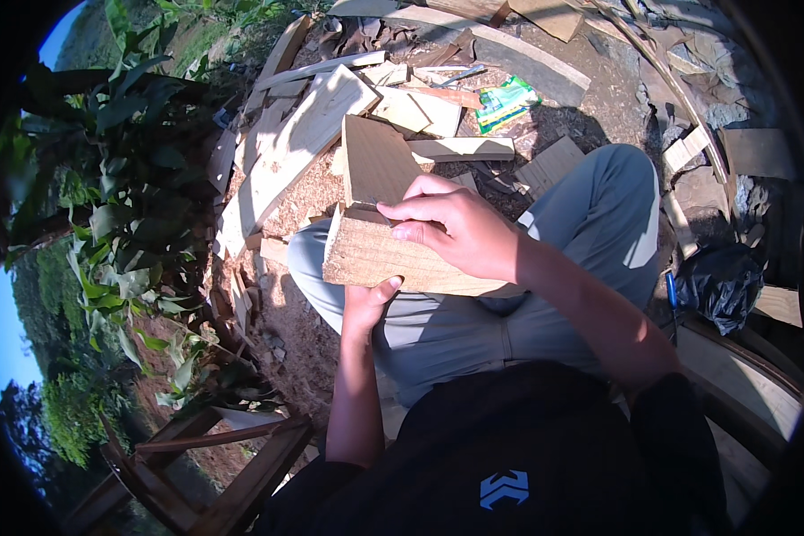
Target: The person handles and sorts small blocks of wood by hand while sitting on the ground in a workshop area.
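Observation:
Two pale wooden boards meet at a corner over my lap. The nearer board (pixel 357 255) lies crosswise above my thighs, its broad face turned toward me. The other board (pixel 375 161) runs away from its left part. My left hand (pixel 372 302) grips the nearer board from below, with the thumb on its lower edge. Above it, my right hand (pixel 460 219) is closed in a pinch, thumb and index finger at the corner where the boards meet. Whatever sits between those fingertips is too small to make out. The far fingers of my left hand are hidden behind the wood.
Loose planks (pixel 299 134) and offcuts lie on ground strewn with wood shavings. A green and yellow packet (pixel 506 101) rests among them. At right are a black plastic bag (pixel 722 284) and a blue-handled tool (pixel 672 290). Leafy plants (pixel 121 214) and a wooden frame (pixel 241 478) stand left.

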Demonstrator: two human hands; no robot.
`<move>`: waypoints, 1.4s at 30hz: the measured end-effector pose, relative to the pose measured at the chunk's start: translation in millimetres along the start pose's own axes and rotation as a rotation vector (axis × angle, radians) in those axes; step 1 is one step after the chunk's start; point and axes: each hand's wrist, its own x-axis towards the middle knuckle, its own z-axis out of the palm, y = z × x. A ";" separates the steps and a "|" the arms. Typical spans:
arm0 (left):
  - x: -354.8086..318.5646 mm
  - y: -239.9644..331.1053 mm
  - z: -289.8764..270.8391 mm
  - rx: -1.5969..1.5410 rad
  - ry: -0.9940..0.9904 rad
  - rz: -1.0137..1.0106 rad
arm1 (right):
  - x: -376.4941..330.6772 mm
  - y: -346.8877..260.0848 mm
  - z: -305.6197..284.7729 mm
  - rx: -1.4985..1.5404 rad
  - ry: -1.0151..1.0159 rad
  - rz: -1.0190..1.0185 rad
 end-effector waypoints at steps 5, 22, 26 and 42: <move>0.8 -1.5 -0.7 -0.020 0.002 0.002 | -2.6 -4.8 10.7 -0.143 0.164 -0.095; 1.7 -0.3 1.0 -0.032 -0.015 0.036 | -6.4 -5.5 23.5 -0.397 0.371 -0.317; 3.5 0.5 4.2 -0.054 -0.017 0.056 | -6.6 -3.5 21.4 -0.381 0.340 -0.285; 2.9 29.2 8.9 -0.022 -0.065 0.030 | 8.3 -19.4 1.9 -0.406 0.023 -0.247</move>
